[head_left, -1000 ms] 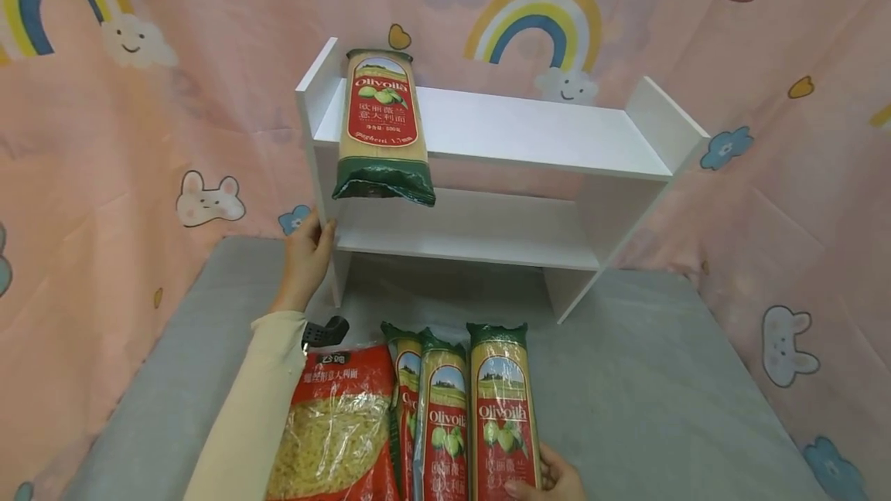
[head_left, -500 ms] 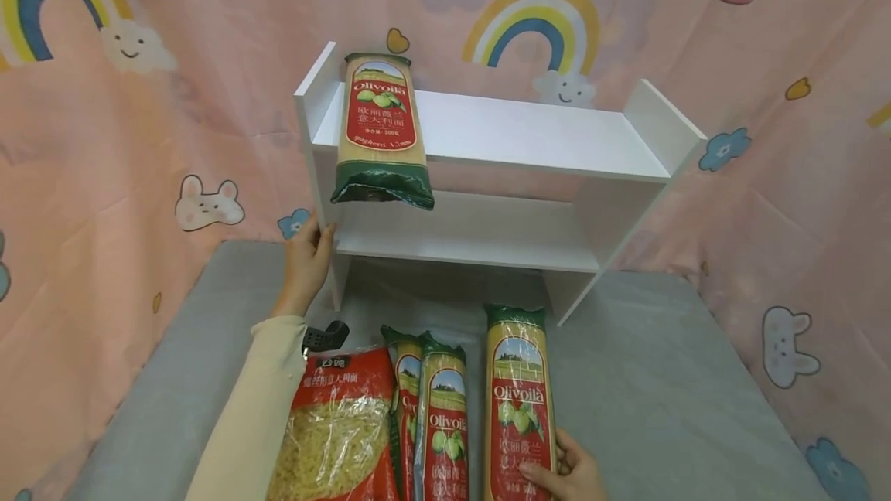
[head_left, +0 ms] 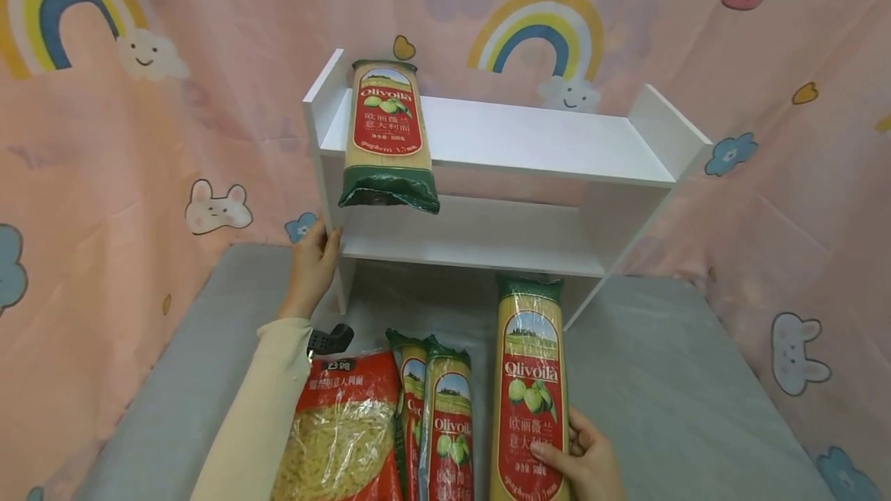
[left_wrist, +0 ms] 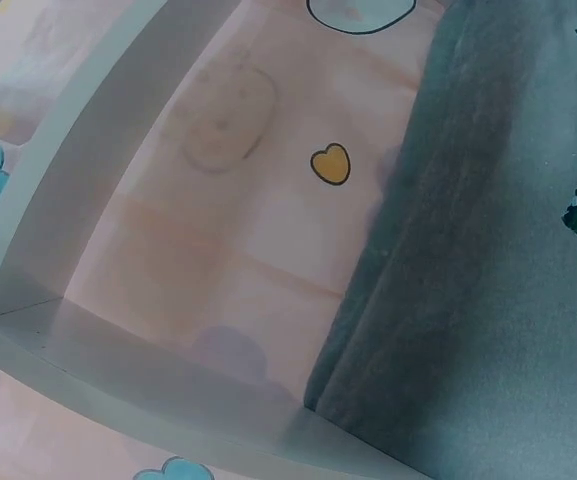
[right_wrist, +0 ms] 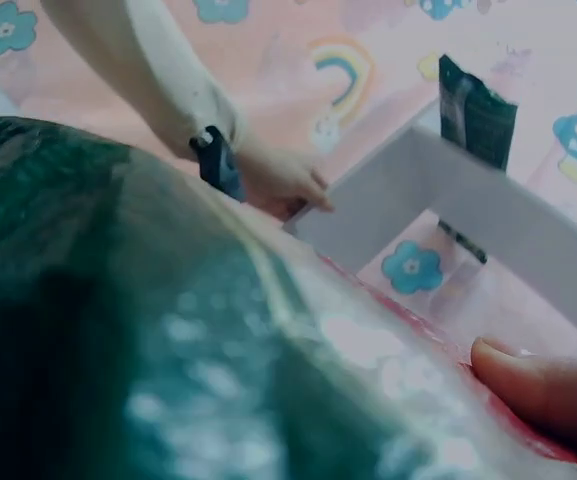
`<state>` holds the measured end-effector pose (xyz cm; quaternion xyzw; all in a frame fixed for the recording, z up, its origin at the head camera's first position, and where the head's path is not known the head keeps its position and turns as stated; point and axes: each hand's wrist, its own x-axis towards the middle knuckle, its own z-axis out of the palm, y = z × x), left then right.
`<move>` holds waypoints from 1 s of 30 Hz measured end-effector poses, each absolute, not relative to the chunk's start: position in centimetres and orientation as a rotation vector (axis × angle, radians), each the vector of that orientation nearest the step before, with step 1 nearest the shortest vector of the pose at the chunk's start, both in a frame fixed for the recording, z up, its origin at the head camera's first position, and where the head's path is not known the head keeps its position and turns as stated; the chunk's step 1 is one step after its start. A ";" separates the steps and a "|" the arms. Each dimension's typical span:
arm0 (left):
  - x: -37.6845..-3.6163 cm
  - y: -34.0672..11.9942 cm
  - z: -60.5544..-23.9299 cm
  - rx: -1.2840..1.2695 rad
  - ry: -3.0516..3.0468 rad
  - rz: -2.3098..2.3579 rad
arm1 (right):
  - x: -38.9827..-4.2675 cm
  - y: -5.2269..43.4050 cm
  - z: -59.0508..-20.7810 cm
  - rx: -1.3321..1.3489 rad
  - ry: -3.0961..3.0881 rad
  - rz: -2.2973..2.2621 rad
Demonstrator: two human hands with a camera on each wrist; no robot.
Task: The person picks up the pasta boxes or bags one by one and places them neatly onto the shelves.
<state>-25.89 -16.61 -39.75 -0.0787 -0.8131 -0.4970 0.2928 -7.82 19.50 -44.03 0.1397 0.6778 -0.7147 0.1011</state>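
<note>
My left hand (head_left: 311, 265) grips the left side panel of a white two-tier shelf (head_left: 536, 147), thumb on the near side. My right hand (head_left: 592, 458) holds a spaghetti pack (head_left: 530, 342) by its lower right side, thumb across the red label. That pack stands nearly upright in the head view, its green top overlapping the shelf's lower board. In the right wrist view the pack's green end (right_wrist: 168, 330) fills the foreground, with the thumb (right_wrist: 528, 385) pressed on its edge. Another spaghetti pack (head_left: 388, 126) lies on the top board at the left, its green end jutting over the front edge.
Two more spaghetti packs (head_left: 448, 416) lie side by side on the grey tabletop (head_left: 668, 400), left of the held one. Beside them is a red bag of spiral pasta (head_left: 341, 431). A pink patterned curtain (head_left: 230, 114) hangs behind the shelf.
My right hand has lifted the spaghetti pack away from the others, moving it right and forward toward the shelf. The left hand keeps its grip on the side panel.
</note>
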 end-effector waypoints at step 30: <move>-25.8 -16.6 -39.8 -0.193 -2.158 -1.379 | -9.3 17.8 -38.5 -0.185 2.094 -2.297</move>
